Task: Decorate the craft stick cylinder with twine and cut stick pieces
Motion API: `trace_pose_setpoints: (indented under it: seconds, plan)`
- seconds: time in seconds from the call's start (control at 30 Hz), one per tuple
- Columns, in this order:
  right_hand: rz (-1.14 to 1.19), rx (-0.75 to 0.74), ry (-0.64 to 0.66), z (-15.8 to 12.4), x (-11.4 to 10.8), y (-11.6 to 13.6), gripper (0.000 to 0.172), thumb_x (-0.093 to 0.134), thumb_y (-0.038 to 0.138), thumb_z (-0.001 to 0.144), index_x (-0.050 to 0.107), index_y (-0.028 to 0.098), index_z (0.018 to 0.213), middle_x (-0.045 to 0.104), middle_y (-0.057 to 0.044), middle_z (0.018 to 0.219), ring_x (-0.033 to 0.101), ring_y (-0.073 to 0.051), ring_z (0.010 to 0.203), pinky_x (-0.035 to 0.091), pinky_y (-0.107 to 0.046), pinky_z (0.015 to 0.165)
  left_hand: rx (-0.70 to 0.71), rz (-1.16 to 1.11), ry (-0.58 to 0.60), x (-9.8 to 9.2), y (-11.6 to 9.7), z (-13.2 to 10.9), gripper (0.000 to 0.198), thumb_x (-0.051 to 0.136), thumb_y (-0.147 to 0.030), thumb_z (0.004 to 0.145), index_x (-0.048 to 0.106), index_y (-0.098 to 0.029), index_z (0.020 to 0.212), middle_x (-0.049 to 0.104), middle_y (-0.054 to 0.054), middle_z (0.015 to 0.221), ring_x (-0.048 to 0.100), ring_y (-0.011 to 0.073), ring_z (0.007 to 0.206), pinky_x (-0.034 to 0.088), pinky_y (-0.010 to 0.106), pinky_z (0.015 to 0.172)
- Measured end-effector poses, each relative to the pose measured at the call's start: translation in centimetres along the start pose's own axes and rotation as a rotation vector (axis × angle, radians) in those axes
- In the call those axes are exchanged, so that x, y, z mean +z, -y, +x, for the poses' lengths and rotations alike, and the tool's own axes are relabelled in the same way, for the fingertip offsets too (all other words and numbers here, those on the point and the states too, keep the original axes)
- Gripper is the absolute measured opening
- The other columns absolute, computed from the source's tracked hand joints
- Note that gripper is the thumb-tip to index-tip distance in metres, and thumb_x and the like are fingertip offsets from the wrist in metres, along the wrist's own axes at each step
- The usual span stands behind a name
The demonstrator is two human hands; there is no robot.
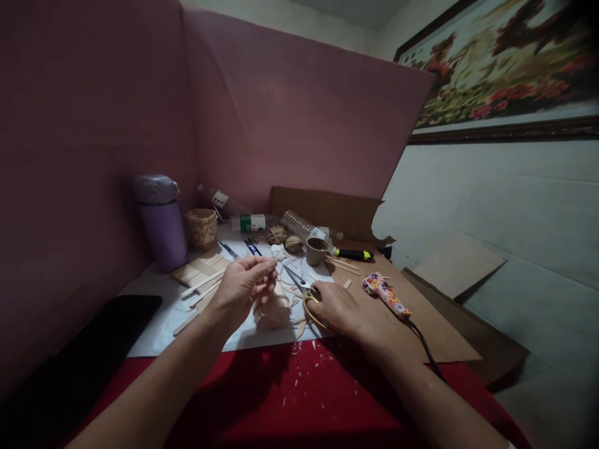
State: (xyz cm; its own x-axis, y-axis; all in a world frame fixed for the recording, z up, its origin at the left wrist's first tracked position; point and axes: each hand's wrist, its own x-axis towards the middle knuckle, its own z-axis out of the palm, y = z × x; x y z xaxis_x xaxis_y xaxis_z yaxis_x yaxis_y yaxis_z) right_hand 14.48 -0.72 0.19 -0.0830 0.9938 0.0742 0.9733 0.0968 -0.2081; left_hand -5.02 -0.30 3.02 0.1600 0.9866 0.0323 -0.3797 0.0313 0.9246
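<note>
In front of the round brown cup (317, 252), gold-handled steel scissors (305, 285) are gripped by the right hand (337, 307); left of the cup, the left hand (239, 284) is pinched at the fingertips, on what cannot be told.

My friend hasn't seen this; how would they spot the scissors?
On the red cloth, find the white sheet. Near its right edge, the right hand covers part of the scissors. Their golden looped handles set them apart from the pale wooden pieces nearby.
</note>
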Motion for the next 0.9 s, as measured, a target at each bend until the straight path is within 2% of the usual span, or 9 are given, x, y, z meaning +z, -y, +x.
trace_pose_setpoints:
  seconds: [0.13,0.23,0.3,0.33,0.4,0.5,0.6,0.77,0.9]
  plan:
    - [0.064,0.006,-0.02,0.2,-0.1,-0.3,0.021,0.054,0.025,0.079,0.07,0.013,0.086,0.074,-0.017,0.093,0.067,-0.026,0.082,0.036,-0.03,0.061,0.002,0.01,0.033,0.1,-0.1,-0.1,0.026,0.08,-0.028,0.064,0.061,-0.011,0.066,0.059,0.001,0.058,0.05,0.0061,0.044,0.036,0.016,0.038]
    - [0.169,0.024,-0.081,0.0,-0.8,-0.3,0.019,0.055,0.02,0.079,0.068,0.015,0.092,0.074,-0.014,0.097,0.067,-0.023,0.085,0.041,-0.028,0.064,0.02,0.036,0.088,0.3,0.0,-0.2,0.026,0.079,-0.029,0.065,0.06,-0.012,0.062,0.058,0.001,0.056,0.049,0.0061,0.043,0.036,0.016,0.038]
    - [0.409,0.041,-0.15,-0.4,-1.6,0.1,0.02,0.058,0.019,0.077,0.065,0.016,0.095,0.073,-0.011,0.094,0.067,-0.021,0.083,0.044,-0.026,0.062,0.011,0.07,0.135,0.3,0.1,-0.3,0.027,0.079,-0.031,0.066,0.06,-0.012,0.061,0.058,0.0,0.053,0.047,0.006,0.04,0.035,0.017,0.037]
    - [0.596,0.048,-0.155,-0.7,-2.0,0.5,0.021,0.06,0.019,0.075,0.062,0.016,0.096,0.072,-0.009,0.087,0.067,-0.02,0.076,0.045,-0.025,0.057,0.004,0.093,0.155,0.4,0.1,-0.4,0.027,0.079,-0.032,0.066,0.06,-0.013,0.061,0.057,0.0,0.052,0.046,0.0057,0.038,0.035,0.017,0.036]
    - [0.949,0.042,-0.057,-1.4,-2.7,1.3,0.025,0.06,0.023,0.077,0.056,0.017,0.1,0.066,-0.001,0.065,0.062,-0.017,0.054,0.039,-0.023,0.043,-0.01,0.143,0.198,0.4,0.3,-0.5,0.028,0.078,-0.033,0.068,0.061,-0.013,0.061,0.058,-0.001,0.052,0.045,0.0051,0.037,0.034,0.016,0.035]
    - [1.328,-0.05,-0.005,-2.0,-3.2,2.5,0.039,0.07,0.032,0.074,0.05,0.019,0.105,0.064,0.003,0.063,0.06,-0.013,0.047,0.037,-0.019,0.037,-0.032,0.196,0.256,0.5,0.5,-0.8,0.029,0.078,-0.036,0.07,0.061,-0.014,0.061,0.057,-0.001,0.048,0.045,0.0057,0.034,0.033,0.017,0.034]
    - [1.416,-0.091,-0.034,-2.0,-3.1,3.0,0.051,0.081,0.032,0.065,0.051,0.019,0.104,0.064,0.004,0.066,0.06,-0.012,0.049,0.038,-0.017,0.037,-0.041,0.217,0.299,0.6,0.7,-1.0,0.031,0.078,-0.039,0.069,0.061,-0.015,0.061,0.056,-0.001,0.043,0.046,0.0075,0.033,0.033,0.018,0.033]
    - [1.439,-0.042,0.009,-1.9,-3.2,3.3,0.054,0.083,0.029,0.062,0.05,0.019,0.104,0.062,0.006,0.065,0.054,-0.008,0.044,0.039,-0.017,0.038,-0.055,0.263,0.319,0.9,0.9,-1.2,0.035,0.078,-0.042,0.069,0.06,-0.014,0.06,0.053,-0.001,0.04,0.046,0.0078,0.034,0.032,0.017,0.034]
    - [1.525,0.009,0.04,-2.1,-3.7,3.2,0.052,0.082,0.028,0.063,0.048,0.02,0.102,0.06,0.008,0.059,0.049,-0.007,0.038,0.035,-0.017,0.036,-0.063,0.148,0.311,0.8,0.9,-1.1,0.029,0.076,-0.04,0.073,0.064,-0.014,0.068,0.062,0.001,0.053,0.051,0.0086,0.038,0.038,0.018,0.036]
